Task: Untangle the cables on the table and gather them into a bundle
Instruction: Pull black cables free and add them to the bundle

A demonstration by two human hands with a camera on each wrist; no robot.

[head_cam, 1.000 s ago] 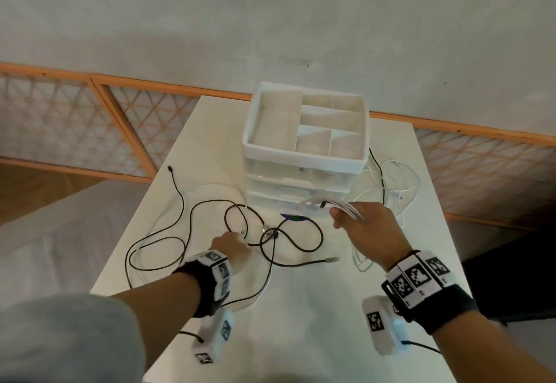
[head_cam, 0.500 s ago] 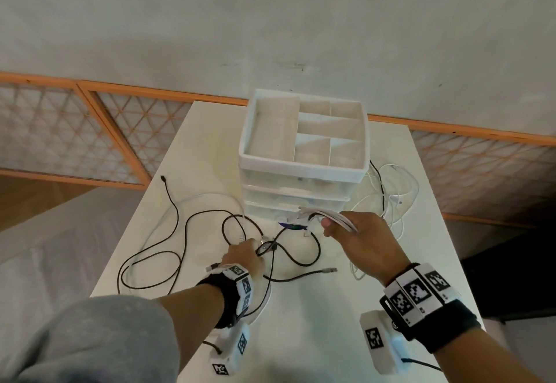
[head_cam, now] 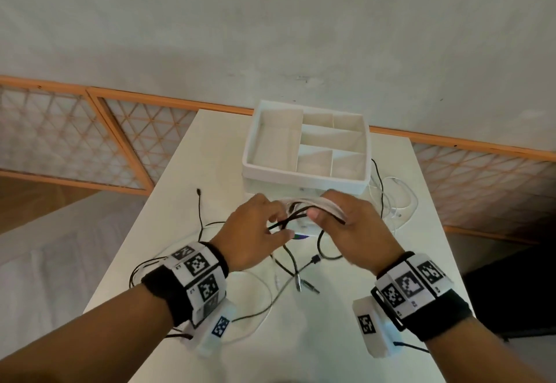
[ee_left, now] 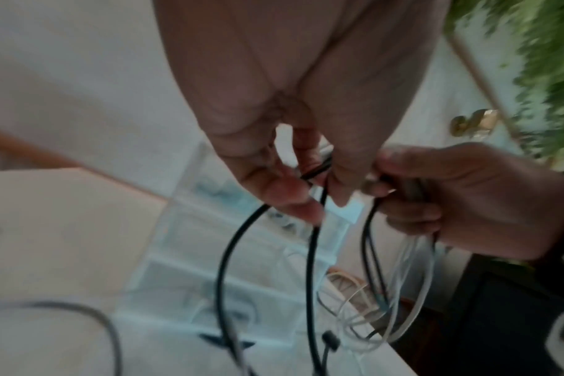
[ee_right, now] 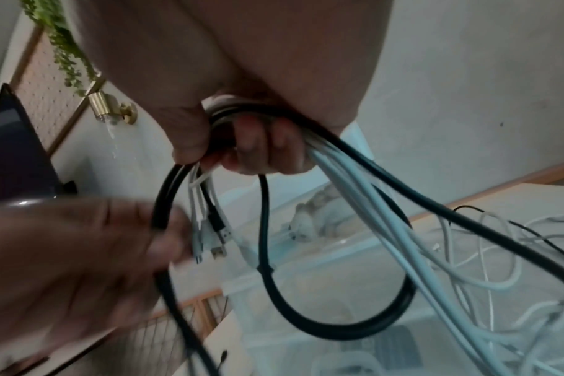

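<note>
Both hands are raised above the white table (head_cam: 376, 346), close together in front of the organiser. My right hand (head_cam: 346, 226) grips a bundle of looped white and black cables (ee_right: 345, 178), also the cable bundle (head_cam: 316, 203) in the head view. My left hand (head_cam: 255, 232) pinches a black cable (head_cam: 288, 221) between thumb and fingers, right beside the bundle; the same black cable (ee_left: 316, 254) hangs from it in a loop. More black cable (head_cam: 200, 217) and white cable (head_cam: 258, 304) trail loose over the table below.
A white drawer organiser (head_cam: 307, 148) with an open compartment tray on top stands at the table's far middle. Loose white cables (head_cam: 400, 202) lie to its right. Table edges drop off left and right; an orange lattice rail (head_cam: 120, 139) runs behind.
My left hand has left the table and risen to the right, lifting a black cable up to the bundle in my right hand. The right hand has barely moved.
</note>
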